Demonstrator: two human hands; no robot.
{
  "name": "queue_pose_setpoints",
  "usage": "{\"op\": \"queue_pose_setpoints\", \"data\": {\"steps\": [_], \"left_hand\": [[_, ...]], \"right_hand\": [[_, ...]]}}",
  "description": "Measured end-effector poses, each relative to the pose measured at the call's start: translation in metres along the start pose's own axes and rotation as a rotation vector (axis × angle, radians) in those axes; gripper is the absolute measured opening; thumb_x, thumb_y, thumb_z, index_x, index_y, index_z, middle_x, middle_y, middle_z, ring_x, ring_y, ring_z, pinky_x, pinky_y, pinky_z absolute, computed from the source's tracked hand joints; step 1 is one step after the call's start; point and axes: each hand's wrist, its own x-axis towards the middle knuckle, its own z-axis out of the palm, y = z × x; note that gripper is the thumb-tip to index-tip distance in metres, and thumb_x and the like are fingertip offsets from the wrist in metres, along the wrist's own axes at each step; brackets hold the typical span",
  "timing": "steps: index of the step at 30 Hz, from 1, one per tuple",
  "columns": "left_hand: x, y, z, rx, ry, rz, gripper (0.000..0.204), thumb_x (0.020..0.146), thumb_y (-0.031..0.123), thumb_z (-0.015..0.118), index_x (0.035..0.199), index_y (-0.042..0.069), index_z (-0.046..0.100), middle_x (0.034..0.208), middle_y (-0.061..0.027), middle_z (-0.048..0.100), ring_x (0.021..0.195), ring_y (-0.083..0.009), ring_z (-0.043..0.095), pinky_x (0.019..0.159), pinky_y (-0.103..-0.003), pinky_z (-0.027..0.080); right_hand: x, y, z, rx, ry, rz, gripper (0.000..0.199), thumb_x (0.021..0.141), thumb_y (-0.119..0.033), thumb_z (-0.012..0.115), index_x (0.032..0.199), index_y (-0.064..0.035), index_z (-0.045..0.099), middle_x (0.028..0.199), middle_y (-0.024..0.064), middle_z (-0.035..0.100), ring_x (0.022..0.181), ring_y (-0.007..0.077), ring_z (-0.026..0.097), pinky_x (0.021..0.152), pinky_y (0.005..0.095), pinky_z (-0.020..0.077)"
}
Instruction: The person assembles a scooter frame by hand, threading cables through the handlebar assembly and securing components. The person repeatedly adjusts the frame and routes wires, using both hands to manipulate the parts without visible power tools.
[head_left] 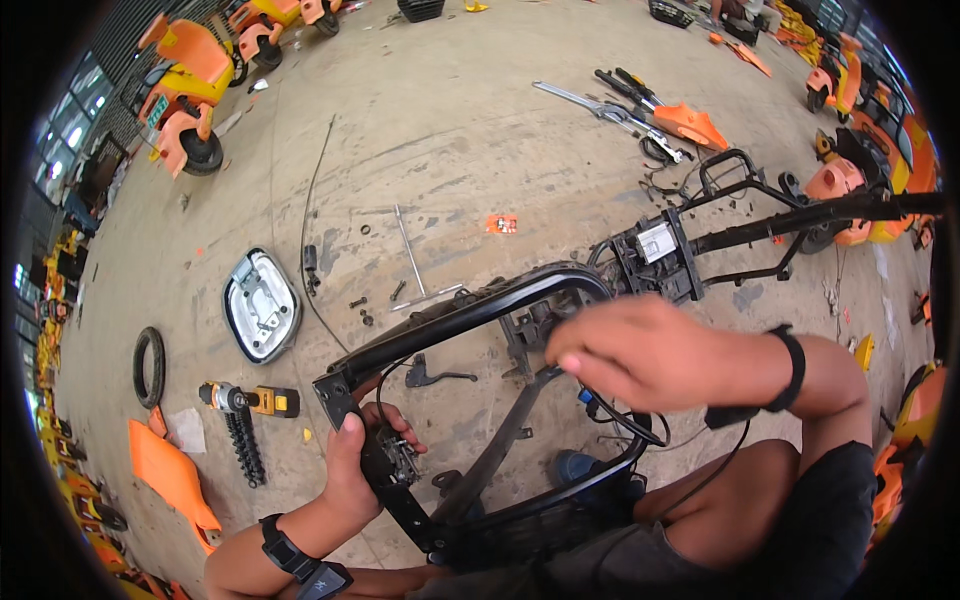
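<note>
Head view: a black tubular frame [470, 310] of a scooter lies across the concrete floor [450, 130], its near loop reaching down to the person's lap and its far end running off to the upper right past a grey box [657, 241] mounted on it.

The left hand [355, 460] comes up from the lower edge, with a dark band at the wrist. Its grip is clenched on the frame's lower left bar, just under the corner, with the thumb up along the tube and the fingers wrapped around a small black part [390, 462] fixed there.

The right hand [640, 355] reaches in from the right, blurred, over the middle of the frame. Its fingers are bent and lie close together beside a bracket [530, 330] inside the loop; whether it grasps anything I cannot tell. A thin black cable [625, 425] curves beneath it.

On the floor to the left lie a white seat base [260, 305], a small tyre [148, 367], a yellow drill [262, 401], a black coil spring [245, 447] and an orange panel [172, 478]. A T-handle wrench [410, 255] and loose bolts [360, 308] lie just beyond the frame. A black lever [432, 374] rests inside the loop. Orange scooters [185, 90] stand at the far left.
</note>
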Motion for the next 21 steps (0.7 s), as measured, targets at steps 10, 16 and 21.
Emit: {"op": "queue_pose_setpoints", "data": {"steps": [10, 16, 21], "left_hand": [[0.0, 0.003, 0.009, 0.01, 0.046, -0.049, 0.073, 0.098, 0.058, 0.044, 0.149, 0.008, 0.034, 0.097, -0.0085, 0.054, 0.089, -0.0201, 0.058, 0.082, -0.04, 0.055], [0.016, 0.028, 0.033, -0.018, 0.165, -0.076, 0.063, 0.099, 0.053, 0.049, 0.141, 0.007, 0.042, 0.092, -0.0074, 0.059, 0.082, -0.0186, 0.061, 0.077, -0.039, 0.056], [0.038, 0.048, 0.051, 0.075, 0.23, -0.046, 0.066, 0.095, 0.06, 0.052, 0.132, 0.005, 0.05, 0.103, -0.0085, 0.059, 0.087, -0.0187, 0.061, 0.076, -0.04, 0.058]], "right_hand": [[-0.021, 0.015, 0.018, -0.193, -0.011, -0.276, 0.025, 0.08, -0.012, 0.074, 0.103, -0.0081, 0.066, 0.079, 0.0022, 0.062, 0.067, 0.0189, 0.063, 0.056, 0.0304, 0.0463], [-0.01, 0.025, -0.003, -0.206, 0.016, -0.233, 0.013, 0.09, -0.014, 0.068, 0.101, -0.01, 0.066, 0.082, 0.0049, 0.065, 0.068, 0.0254, 0.064, 0.058, 0.0355, 0.0498], [0.004, 0.033, -0.024, -0.207, 0.009, -0.097, 0.01, 0.095, -0.018, 0.062, 0.1, -0.0102, 0.065, 0.085, 0.0081, 0.067, 0.078, 0.0311, 0.066, 0.064, 0.0414, 0.0508]]}}
